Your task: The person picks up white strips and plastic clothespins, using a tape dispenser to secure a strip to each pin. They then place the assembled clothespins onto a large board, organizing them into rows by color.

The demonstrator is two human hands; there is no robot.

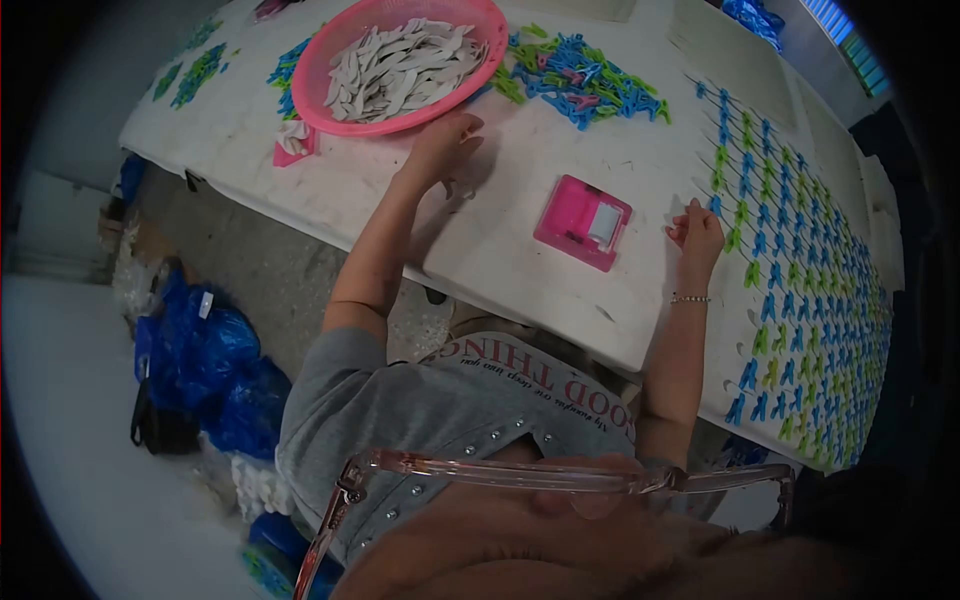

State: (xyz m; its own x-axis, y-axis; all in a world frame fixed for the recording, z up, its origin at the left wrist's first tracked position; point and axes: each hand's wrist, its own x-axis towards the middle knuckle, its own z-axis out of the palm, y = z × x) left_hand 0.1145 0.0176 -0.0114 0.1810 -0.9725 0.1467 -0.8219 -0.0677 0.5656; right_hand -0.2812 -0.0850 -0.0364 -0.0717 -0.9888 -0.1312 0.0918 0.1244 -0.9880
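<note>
My left hand (445, 150), its fingers curled in, is just below the near rim of a pink basin (312, 75) holding white strips (400, 70). Whatever it may grip is hidden. A small clear piece (460, 188) lies below it. My right hand (697, 235) is bent inward at the left edge of rows of blue and green clips (800, 250), close to a blue clip (714, 205). Its fingers are closed, their content too small to make out. Between the hands lies a pink box (570, 220) with a pale panel.
A pile of blue, green and pink clips (585, 80) lies right of the basin on the white table (520, 150). A small pink holder (295, 143) stands below the basin. More clips (200, 75) lie far left. Blue bags (215, 350) are on the floor.
</note>
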